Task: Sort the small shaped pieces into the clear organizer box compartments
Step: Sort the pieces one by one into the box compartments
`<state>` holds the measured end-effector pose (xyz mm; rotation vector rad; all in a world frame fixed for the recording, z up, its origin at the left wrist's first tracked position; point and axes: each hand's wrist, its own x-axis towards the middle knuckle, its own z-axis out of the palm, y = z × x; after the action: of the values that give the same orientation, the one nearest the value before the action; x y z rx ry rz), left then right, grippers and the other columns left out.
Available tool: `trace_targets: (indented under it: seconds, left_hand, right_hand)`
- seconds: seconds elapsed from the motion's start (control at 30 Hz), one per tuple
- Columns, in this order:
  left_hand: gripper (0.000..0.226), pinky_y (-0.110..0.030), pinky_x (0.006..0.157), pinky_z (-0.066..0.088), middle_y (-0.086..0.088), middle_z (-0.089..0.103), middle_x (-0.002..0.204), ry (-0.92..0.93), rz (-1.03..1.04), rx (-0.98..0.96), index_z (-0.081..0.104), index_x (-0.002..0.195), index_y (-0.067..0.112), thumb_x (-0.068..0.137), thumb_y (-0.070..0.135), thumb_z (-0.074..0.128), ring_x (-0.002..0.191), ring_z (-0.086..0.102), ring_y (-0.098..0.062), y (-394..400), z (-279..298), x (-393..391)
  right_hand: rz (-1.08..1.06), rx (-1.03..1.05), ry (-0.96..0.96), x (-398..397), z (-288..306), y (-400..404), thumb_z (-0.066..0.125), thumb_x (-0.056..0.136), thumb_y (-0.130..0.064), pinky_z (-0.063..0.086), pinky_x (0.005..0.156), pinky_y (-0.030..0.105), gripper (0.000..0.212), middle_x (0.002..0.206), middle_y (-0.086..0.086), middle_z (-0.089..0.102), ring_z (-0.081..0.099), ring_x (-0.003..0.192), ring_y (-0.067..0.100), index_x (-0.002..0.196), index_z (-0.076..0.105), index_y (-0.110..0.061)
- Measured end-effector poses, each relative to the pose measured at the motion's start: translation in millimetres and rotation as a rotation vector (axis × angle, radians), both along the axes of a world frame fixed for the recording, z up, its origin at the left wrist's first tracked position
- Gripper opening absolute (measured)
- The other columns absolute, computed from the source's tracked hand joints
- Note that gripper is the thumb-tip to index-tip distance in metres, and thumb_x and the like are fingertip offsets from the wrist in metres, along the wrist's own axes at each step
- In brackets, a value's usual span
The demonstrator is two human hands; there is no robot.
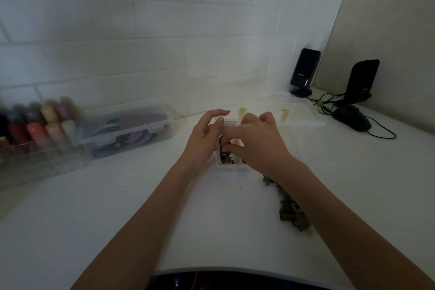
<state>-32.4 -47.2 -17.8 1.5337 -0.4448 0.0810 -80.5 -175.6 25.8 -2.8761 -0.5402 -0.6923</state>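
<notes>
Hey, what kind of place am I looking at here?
Probably a home desk or hobby corner: a white table against a white wall, two black speakers and a computer mouse at the back right, and clear storage boxes of colourful craft supplies on the left.

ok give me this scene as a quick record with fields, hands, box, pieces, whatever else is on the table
left hand: beside the organizer box's left edge, fingers relaxed and spread
right hand: over the box, fingers curled down into it; whether it holds a piece cannot be told
organizer box: clear, open, dark pieces in its near left compartment
loose pieces: dark pile on the white table, under the right forearm
left side: lidded clear case, blurred rack of coloured items
far right: computer mouse
</notes>
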Motion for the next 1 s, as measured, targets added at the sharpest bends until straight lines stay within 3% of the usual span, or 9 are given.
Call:
trace_targets:
  seconds: [0.1, 0.17, 0.2, 0.27, 0.33, 0.43, 0.7, 0.87, 1.0]
  left_hand:
    - [0.020, -0.013, 0.049, 0.039, -0.006, 0.064, 0.077, -0.017, 0.050, 0.049, 0.060, 0.110, 0.032, 0.102, 0.027, 0.042, 0.058, 0.051, -0.009, 0, -1, 2]
    - [0.019, -0.012, 0.046, 0.036, -0.026, 0.061, 0.085, 0.001, 0.065, 0.057, 0.060, 0.109, 0.032, 0.101, 0.029, 0.043, 0.054, 0.050, -0.004, 0, -1, 3]
    - [0.019, -0.012, 0.045, 0.035, -0.032, 0.062, 0.090, 0.013, 0.065, 0.053, 0.060, 0.110, 0.032, 0.101, 0.029, 0.043, 0.056, 0.055, 0.002, -1, -1, 2]
    - [0.019, -0.012, 0.045, 0.035, -0.029, 0.064, 0.091, 0.022, 0.063, 0.054, 0.060, 0.111, 0.030, 0.101, 0.028, 0.043, 0.061, 0.059, 0.009, -1, 0, 1]
    - [0.019, -0.011, 0.047, 0.036, -0.010, 0.067, 0.087, 0.030, 0.054, 0.041, 0.060, 0.111, 0.029, 0.101, 0.028, 0.043, 0.067, 0.061, 0.010, -2, 1, 1]
    - [0.020, -0.011, 0.050, 0.039, 0.006, 0.068, 0.086, 0.049, 0.052, 0.021, 0.061, 0.112, 0.029, 0.101, 0.029, 0.044, 0.085, 0.066, 0.006, -2, -1, 2]
    - [0.021, -0.015, 0.049, 0.039, 0.004, 0.066, 0.087, 0.049, 0.068, 0.021, 0.061, 0.114, 0.025, 0.101, 0.028, 0.044, 0.086, 0.068, 0.002, -1, -2, 0]
    - [0.023, -0.012, 0.041, 0.032, -0.003, 0.055, 0.074, 0.032, 0.073, 0.021, 0.059, 0.116, 0.018, 0.102, 0.023, 0.042, 0.061, 0.060, 0.009, 0, 0, 1]
    - [0.022, -0.014, 0.043, 0.032, -0.010, 0.060, 0.085, 0.034, 0.062, 0.013, 0.060, 0.116, 0.021, 0.102, 0.025, 0.043, 0.081, 0.067, 0.003, 2, -3, 3]
  right_hand:
    - [0.027, 0.262, -0.064, -10, -4, -15, 0.065, 0.082, -0.036, 0.034, 0.082, 0.035, 0.006, 0.082, -0.018, 0.067, 0.052, 0.086, 0.011, 0.086, 0.070, -0.036]
    - [0.037, 0.420, -0.104, -21, -7, -30, 0.066, 0.079, -0.035, 0.044, 0.078, 0.036, 0.007, 0.084, -0.022, 0.067, 0.053, 0.080, 0.008, 0.085, 0.071, -0.033]
    - [0.028, 0.478, -0.115, -29, -10, -38, 0.066, 0.079, -0.035, 0.045, 0.076, 0.031, 0.009, 0.082, -0.025, 0.065, 0.053, 0.077, 0.005, 0.085, 0.071, -0.032]
    - [-0.002, 0.548, -0.118, -45, -16, -52, 0.065, 0.076, -0.036, 0.040, 0.072, 0.015, 0.011, 0.082, -0.029, 0.062, 0.052, 0.077, 0.001, 0.085, 0.071, -0.031]
    - [-0.019, 0.575, -0.104, -59, -26, -63, 0.067, 0.075, -0.033, 0.040, 0.069, 0.010, 0.011, 0.082, -0.025, 0.064, 0.053, 0.079, 0.002, 0.084, 0.072, -0.028]
    - [-0.046, 0.552, -0.065, -69, -41, -76, 0.071, 0.074, -0.028, 0.042, 0.071, 0.016, 0.008, 0.079, -0.019, 0.067, 0.054, 0.080, 0.004, 0.082, 0.073, -0.025]
    - [-0.179, 0.383, -0.040, -73, -56, -84, 0.070, 0.079, -0.027, 0.044, 0.074, 0.037, 0.004, 0.076, -0.016, 0.067, 0.054, 0.078, 0.012, 0.080, 0.073, -0.024]
    - [-0.233, 0.253, -0.018, -78, -57, -90, 0.056, 0.081, -0.038, 0.028, 0.073, 0.029, 0.016, 0.075, -0.018, 0.064, 0.048, 0.075, 0.008, 0.076, 0.069, -0.031]
    - [-0.199, 0.200, 0.088, -80, -56, -88, 0.059, 0.080, -0.039, 0.022, 0.075, 0.026, 0.015, 0.080, -0.024, 0.061, 0.047, 0.082, 0.005, 0.090, 0.071, -0.040]
